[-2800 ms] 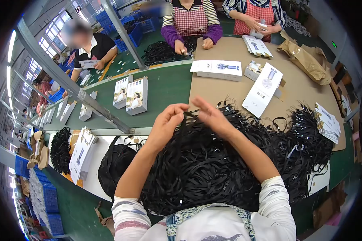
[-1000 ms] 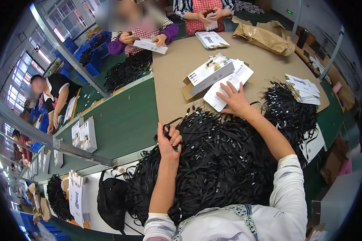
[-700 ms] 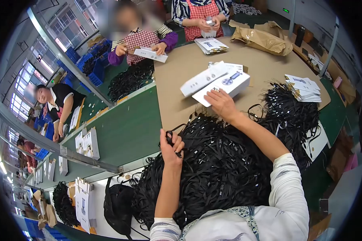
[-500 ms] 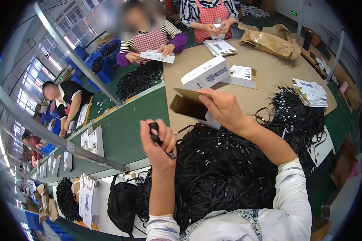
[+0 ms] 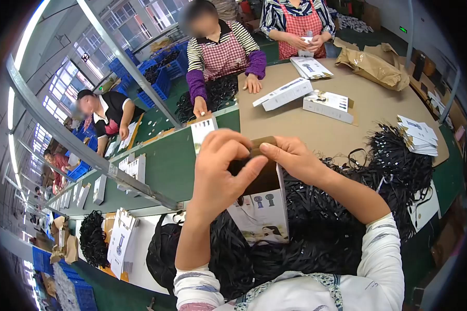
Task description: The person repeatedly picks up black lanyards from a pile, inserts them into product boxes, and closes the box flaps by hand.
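Observation:
A white printed carton (image 5: 262,215) with pictures of a fan stands open-topped before me, above a heap of black cables (image 5: 321,230). My right hand (image 5: 296,159) pinches its brown top flap (image 5: 263,145) between thumb and fingers. At the carton's opening is my left hand (image 5: 218,163), fingers curled and thumb pointing to the right. Something dark shows between that thumb and the fingers; I cannot tell if it is a cable or the carton's shaded inside.
Two white fan boxes (image 5: 285,94) (image 5: 329,106) lie on the brown board (image 5: 316,135). Flat cartons (image 5: 417,133) are stacked at right. A co-worker's hand (image 5: 201,106) holds a carton (image 5: 203,129) over the green belt (image 5: 163,173). A metal post (image 5: 135,67) rises at left.
My left hand, which held a small black bundled cable, has moved up and right to the carton's opening. The carton has turned upright and come closer. The co-worker's box has moved to the belt.

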Available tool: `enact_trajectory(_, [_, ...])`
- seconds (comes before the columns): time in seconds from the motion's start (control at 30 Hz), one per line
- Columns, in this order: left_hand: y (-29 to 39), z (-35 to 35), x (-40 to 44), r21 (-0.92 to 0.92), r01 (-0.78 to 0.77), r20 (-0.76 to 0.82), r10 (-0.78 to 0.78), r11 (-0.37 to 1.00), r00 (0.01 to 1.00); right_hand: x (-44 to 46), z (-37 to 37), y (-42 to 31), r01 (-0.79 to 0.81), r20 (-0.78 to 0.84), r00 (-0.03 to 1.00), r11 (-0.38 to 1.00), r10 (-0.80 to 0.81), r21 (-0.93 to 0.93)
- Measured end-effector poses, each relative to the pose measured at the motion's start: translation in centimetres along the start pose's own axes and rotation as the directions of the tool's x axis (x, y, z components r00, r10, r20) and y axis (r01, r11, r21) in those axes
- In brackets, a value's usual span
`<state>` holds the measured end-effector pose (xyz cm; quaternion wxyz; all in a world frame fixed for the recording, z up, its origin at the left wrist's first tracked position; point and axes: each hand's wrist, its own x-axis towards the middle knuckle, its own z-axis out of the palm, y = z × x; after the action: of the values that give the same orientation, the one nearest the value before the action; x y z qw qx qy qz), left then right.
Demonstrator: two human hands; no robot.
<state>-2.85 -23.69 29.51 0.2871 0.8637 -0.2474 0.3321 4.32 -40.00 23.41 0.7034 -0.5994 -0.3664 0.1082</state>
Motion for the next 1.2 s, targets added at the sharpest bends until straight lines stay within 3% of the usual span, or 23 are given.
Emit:
enact_trajectory(0.03, [-0.2,-0.1,-0.4,0.235,-0.099,0.050,0.090,0.967,0.995,-0.1,-0.3,0.3,-0.018,0.003,1.000,1.000,0.018,-0.025])
enact_trajectory(0.07, [-0.4,0.0,-1.0,0.234,-0.101,0.049,0.092,0.967,0.995,-0.1,-0.6,0.5,-0.034,0.005,0.999,0.998,0.034,-0.049])
enact_trajectory(0.13, [-0.9,0.2,-3.1,-0.111,0.155,-0.228,-0.177,0.982,0.957,-0.1,-0.5,0.2,-0.034,-0.012,0.999,0.998,0.033,-0.044])
enact_trajectory(0.17, [-1.6,0.9,-4.4,-0.111,0.156,-0.227,-0.178,0.982,0.957,-0.2,-0.5,0.2,-0.034,-0.027,0.999,0.999,0.033,-0.037])
enact_trajectory(0.23, [-3.5,2.9,-7.8,-0.495,0.226,-0.311,-0.414,0.839,0.856,-0.2,-1.1,0.9,-0.037,-0.054,0.998,0.997,0.033,-0.070])
enact_trajectory(0.3, [-5.0,4.6,-12.5,-0.633,0.512,0.090,-0.601,0.581,0.794,-0.1,-1.6,1.0,-0.041,-0.077,0.997,0.994,0.033,-0.102])
enact_trajectory(0.37, [-4.0,5.3,-14.9,-0.617,0.672,0.440,-0.528,0.410,0.726,0.3,-2.1,0.4,-0.086,-0.155,0.985,0.996,0.081,-0.031])
enact_trajectory(0.43, [-4.3,6.0,-16.7,-0.538,0.767,0.617,-0.457,0.350,0.641,1.2,-2.6,-0.4,-0.072,-0.221,0.972,0.997,0.077,0.032])
enact_trajectory(0.5, [-5.1,6.2,-17.2,-0.532,0.771,0.592,-0.496,0.351,0.635,1.6,-2.2,-0.2,-0.057,-0.282,0.956,0.994,0.081,0.092])
enact_trajectory(0.57, [-6.3,5.6,-16.9,-0.516,0.847,0.616,-0.632,0.126,0.469,2.2,-1.3,0.9,-0.057,-0.371,0.915,0.963,0.156,0.264])
enact_trajectory(0.6, [-7.8,6.3,-17.4,-0.617,0.775,0.515,-0.673,0.138,0.530,2.0,-2.7,3.6,-0.222,-0.349,0.902,0.966,0.254,0.129])
enact_trajectory(0.63, [-8.8,6.3,-17.4,-0.651,0.744,0.433,-0.730,0.153,0.529,1.8,-2.9,5.6,-0.228,-0.347,0.902,0.965,0.258,0.126])
enact_trajectory(0.77, [-13.9,6.6,-18.5,-0.750,0.635,0.442,-0.855,-0.186,0.271,-2.1,-3.5,13.6,-0.203,-0.395,0.896,0.978,0.206,0.050])
enact_trajectory(0.83, [-16.2,6.9,-18.6,-0.779,0.592,0.414,-0.878,-0.205,0.241,-4.9,-4.5,18.2,-0.387,-0.431,0.858,0.903,0.279,-0.185])
enact_trajectory(0.87, [-17.8,7.1,-18.9,-0.795,0.575,0.376,-0.900,-0.191,0.220,-5.7,-5.2,19.2,-0.224,-0.308,0.951,0.679,-0.004,-0.699])
enact_trajectory(0.97, [-22.5,7.2,-19.4,-0.789,0.594,0.341,-0.917,-0.158,0.209,-4.9,-4.4,16.7,-0.339,-0.351,0.923,0.766,0.158,-0.546])
enact_trajectory(1.0, [-23.9,7.9,-19.7,-0.803,0.588,0.233,-0.960,-0.099,0.157,-5.3,-4.9,18.0,-0.207,-0.265,0.964,0.723,0.033,-0.660])
enact_trajectory(1.03, [-24.7,8.4,-19.8,-0.811,0.584,0.117,-0.987,-0.031,0.110,-5.3,-4.9,18.1,-0.208,-0.261,0.965,0.722,0.039,-0.660])
enact_trajectory(1.07, [-22.9,8.3,-18.6,-0.812,0.583,0.117,-0.987,-0.034,0.106,-5.2,-4.8,18.0,-0.187,-0.263,0.965,0.739,0.014,-0.648])
enact_trajectory(1.13, [-19.0,8.1,-16.7,-0.502,0.790,-0.073,-0.928,0.351,0.366,-5.3,-4.7,17.9,-0.153,-0.256,0.966,0.743,-0.025,-0.652])
enact_trajectory(1.17, [-18.5,8.0,-17.0,-0.500,0.793,-0.071,-0.929,0.349,0.363,-5.2,-4.8,18.0,-0.156,-0.257,0.966,0.744,-0.022,-0.650])
enact_trajectory(1.2, [-18.1,7.9,-17.4,-0.346,0.791,0.076,-0.825,0.505,0.560,-5.2,-4.9,18.0,-0.177,-0.248,0.969,0.737,0.013,-0.653])
